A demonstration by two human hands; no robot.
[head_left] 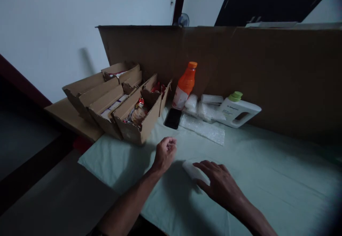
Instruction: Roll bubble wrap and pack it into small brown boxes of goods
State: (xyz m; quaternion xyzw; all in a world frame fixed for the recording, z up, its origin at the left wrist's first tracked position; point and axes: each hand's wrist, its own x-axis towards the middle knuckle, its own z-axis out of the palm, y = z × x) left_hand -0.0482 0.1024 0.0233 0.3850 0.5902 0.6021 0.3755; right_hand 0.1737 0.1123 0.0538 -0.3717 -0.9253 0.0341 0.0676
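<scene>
A small white bundle (194, 171), seemingly wrapped in bubble wrap, lies on the pale green cloth near its front edge. My right hand (217, 179) grips its right end, thumb on the near side and fingers over the far side. To the left, my left hand (165, 152) hovers above the cloth with its fingers curled in, and nothing shows in them. Beyond the hands are a black phone (173, 118) and a flat sheet of bubble wrap (204, 128). Several bubble-wrapped packets (210, 110) are piled just behind that sheet.
Open cardboard bins (128, 134) holding packets stand at the left. An orange bottle (185, 84) and a white jug with a green cap (237, 109) stand at the back. Behind them rises a cardboard wall (280, 75). The cloth (267, 164) spreads to the right.
</scene>
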